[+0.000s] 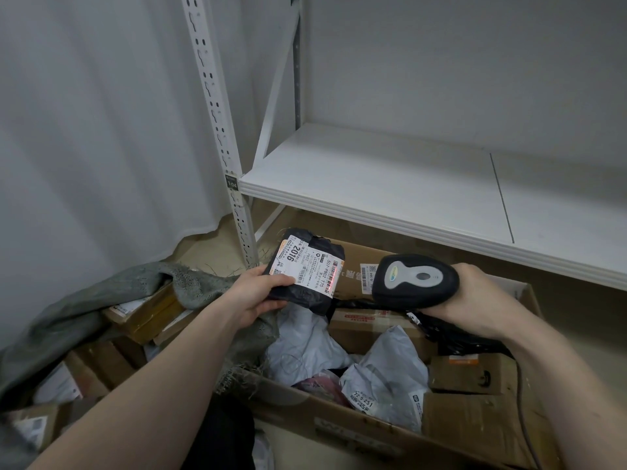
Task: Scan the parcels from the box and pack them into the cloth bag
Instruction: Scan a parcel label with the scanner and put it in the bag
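Left hand (261, 293) fingers grip black parcel (305, 269); right hand (481, 296) fingers clasp scanner (415, 279), red line on label, above box (475, 415).

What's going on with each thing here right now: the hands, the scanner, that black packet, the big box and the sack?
Left hand: grips the black parcel.
Black parcel: held up, label facing the scanner, red scan line on its barcode.
Right hand: grips the scanner.
Scanner: aimed at the label, beam on.
Cardboard box: open, parcels inside.
Cloth bag: mouth open, boxes inside.
Shelf: bare.
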